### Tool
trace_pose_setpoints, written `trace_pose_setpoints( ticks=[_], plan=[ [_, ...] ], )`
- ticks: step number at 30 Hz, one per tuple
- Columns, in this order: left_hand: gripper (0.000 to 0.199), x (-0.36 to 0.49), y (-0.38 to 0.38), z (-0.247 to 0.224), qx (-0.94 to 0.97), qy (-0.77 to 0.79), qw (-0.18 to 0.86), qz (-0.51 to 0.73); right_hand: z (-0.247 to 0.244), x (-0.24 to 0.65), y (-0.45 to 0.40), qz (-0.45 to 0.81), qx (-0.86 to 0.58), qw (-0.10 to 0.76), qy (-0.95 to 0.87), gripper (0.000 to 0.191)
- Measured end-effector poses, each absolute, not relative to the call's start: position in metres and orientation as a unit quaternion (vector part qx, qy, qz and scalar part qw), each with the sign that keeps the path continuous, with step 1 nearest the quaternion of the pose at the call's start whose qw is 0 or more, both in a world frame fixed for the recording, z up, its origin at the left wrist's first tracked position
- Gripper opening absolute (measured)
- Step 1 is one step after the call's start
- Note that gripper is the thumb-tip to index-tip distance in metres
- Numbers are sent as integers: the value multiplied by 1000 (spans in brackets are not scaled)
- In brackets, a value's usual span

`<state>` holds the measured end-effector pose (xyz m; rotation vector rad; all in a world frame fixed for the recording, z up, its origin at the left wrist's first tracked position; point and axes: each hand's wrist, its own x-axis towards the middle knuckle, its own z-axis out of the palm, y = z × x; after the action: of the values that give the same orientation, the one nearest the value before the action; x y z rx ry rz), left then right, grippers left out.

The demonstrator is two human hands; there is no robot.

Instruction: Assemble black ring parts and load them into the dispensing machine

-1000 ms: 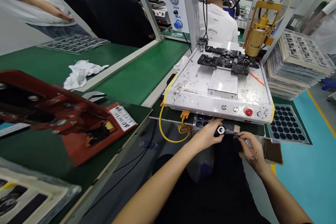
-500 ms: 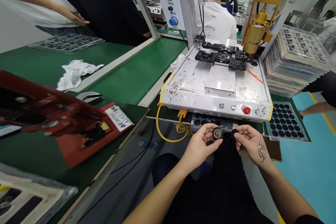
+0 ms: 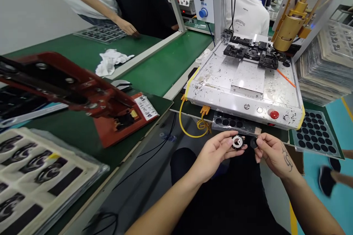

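Observation:
Between the fingers and thumb of my left hand (image 3: 213, 156) is a small round black part (image 3: 237, 141) with a pale ring-shaped face turned up. A thin black disc (image 3: 253, 143) is pinched by its edge in my right hand (image 3: 273, 154), just right of the round part and apart from it. Both hands are above my lap, in front of the white machine (image 3: 245, 104). A clear sheet with black discs (image 3: 228, 120) lies just beyond my hands, partly under the machine's front.
Left stands a red hand press (image 3: 121, 125), with a tray of round parts (image 3: 38, 169) nearer me. More black discs lie on a sheet (image 3: 317, 132) at the right, below stacked trays (image 3: 322, 66). A yellow cable (image 3: 182, 117) hangs at the machine's left. Other people are nearby.
My view has swung left, bringing more of the tray into sight. The round part's face has tilted up, and the black disc now shows more of its flat side.

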<state>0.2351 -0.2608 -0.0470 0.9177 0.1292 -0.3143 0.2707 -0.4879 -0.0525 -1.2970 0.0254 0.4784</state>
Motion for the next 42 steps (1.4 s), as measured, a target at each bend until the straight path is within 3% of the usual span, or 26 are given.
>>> trace_pose_setpoints(
  ticks=[13,42],
  plan=[
    [39,226,-261,-42,437,53,884,-154,-36,268,-488,261,-647,716,-22,41],
    [40,221,-262,-31,416,66,893,-158,-40,262,-497,236,-666,706,-46,32]
  ],
)
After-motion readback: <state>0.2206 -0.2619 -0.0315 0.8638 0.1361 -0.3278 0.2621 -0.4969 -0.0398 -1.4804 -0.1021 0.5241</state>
